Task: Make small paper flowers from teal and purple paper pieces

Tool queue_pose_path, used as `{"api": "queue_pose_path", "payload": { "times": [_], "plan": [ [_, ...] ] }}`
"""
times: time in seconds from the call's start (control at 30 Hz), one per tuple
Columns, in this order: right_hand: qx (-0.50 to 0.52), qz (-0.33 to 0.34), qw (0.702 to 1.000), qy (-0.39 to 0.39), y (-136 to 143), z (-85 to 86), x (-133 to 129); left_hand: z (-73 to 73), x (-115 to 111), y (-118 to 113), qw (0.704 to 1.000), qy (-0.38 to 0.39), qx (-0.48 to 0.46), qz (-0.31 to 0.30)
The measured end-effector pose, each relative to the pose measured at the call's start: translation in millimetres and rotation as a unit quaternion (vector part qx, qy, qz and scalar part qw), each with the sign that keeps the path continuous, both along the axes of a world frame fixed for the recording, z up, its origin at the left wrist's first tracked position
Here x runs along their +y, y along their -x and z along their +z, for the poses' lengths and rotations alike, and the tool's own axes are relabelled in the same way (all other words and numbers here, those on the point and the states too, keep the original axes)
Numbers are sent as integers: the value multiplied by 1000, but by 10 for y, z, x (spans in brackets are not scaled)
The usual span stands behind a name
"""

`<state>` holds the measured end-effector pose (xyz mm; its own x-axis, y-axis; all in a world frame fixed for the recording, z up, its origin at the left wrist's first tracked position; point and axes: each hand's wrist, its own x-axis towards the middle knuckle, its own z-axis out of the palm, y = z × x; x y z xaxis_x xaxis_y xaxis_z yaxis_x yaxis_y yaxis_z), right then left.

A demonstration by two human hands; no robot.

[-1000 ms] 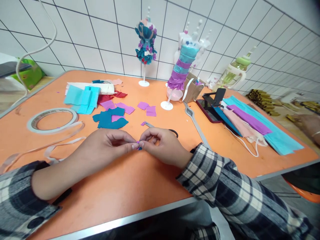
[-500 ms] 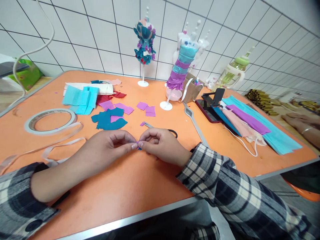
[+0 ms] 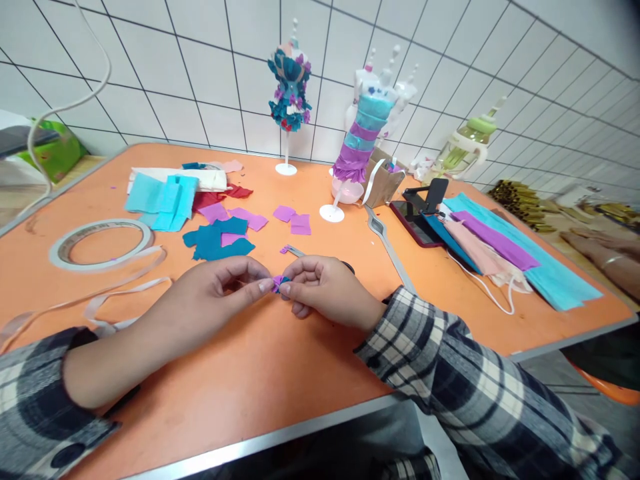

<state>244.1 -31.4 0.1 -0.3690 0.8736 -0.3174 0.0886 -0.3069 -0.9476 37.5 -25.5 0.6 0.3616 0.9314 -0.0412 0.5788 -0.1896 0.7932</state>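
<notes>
Between my hands is a small crumpled piece of purple and teal paper (image 3: 278,285). My left hand (image 3: 220,293) pinches its purple side between thumb and forefinger. The teal side is pinched by the fingertips of my right hand (image 3: 325,288). Just beyond the right hand lie scissors (image 3: 295,251), largely covered by it, with a purple scrap at the tip. Teal paper (image 3: 215,240) and purple paper squares (image 3: 301,224) lie flat farther back on the orange table (image 3: 240,387).
A tape roll (image 3: 63,250) and ribbon (image 3: 100,293) lie left. Two decorated dress forms (image 3: 290,87) (image 3: 361,137) stand behind. To the right are a phone (image 3: 415,223), coloured paper strips (image 3: 530,250) and a bottle (image 3: 467,147). Another person's hand (image 3: 600,250) rests at far right.
The fingertips have moved slightly apart, and more of the purple and teal piece shows between them. My right hand's lower fingers have shifted and show more below it.
</notes>
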Motion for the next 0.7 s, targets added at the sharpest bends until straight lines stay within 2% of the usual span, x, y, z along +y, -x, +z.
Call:
{"api": "queue_pose_path", "payload": {
  "times": [0.17,0.4,0.53,0.7],
  "plan": [
    [37,-6,999,23,-16,-18,16,-47,-1,32,1000,-12,18,-13],
    [-30,13,999,15,-20,19,-5,-68,3,55,1000,-3,-3,-17],
    [-43,28,999,-16,-22,16,-9,-25,-13,61,1000,9,-10,-21],
    [-62,59,995,-48,-26,-3,-19,-33,-5,51,999,39,14,3]
  ]
}}
